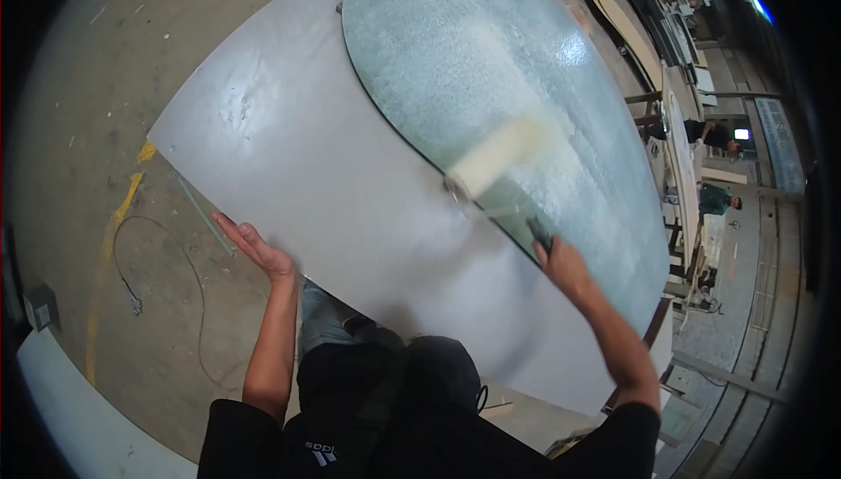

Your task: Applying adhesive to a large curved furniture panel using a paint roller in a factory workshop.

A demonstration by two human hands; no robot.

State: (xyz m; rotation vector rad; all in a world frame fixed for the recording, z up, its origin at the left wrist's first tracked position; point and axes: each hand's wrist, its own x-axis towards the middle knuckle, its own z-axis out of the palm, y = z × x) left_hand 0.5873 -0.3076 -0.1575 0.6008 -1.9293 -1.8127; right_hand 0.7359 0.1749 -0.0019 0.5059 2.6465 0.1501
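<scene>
My right hand point(565, 267) is closed round the dark handle of a paint roller point(498, 162). The cream roller sleeve, smeared by motion, lies across the near edge of a rounded green board point(438, 67). That board has a wet, streaky sheen, with a whitish band across its middle. Beneath it is a larger smooth grey panel point(280, 146), which spreads toward me and to the left. My left hand point(258, 249) is at the near-left edge of the grey panel, its fingers stretched out and holding nothing. Whether the palm touches the edge I cannot tell.
On the concrete floor at left lie a thin cable point(200, 290), a pale green strip point(208, 219) and a worn yellow line point(123, 207). A pale board point(79, 400) curves in at lower left. Far right, boards point(626, 36) lean near two people point(717, 200).
</scene>
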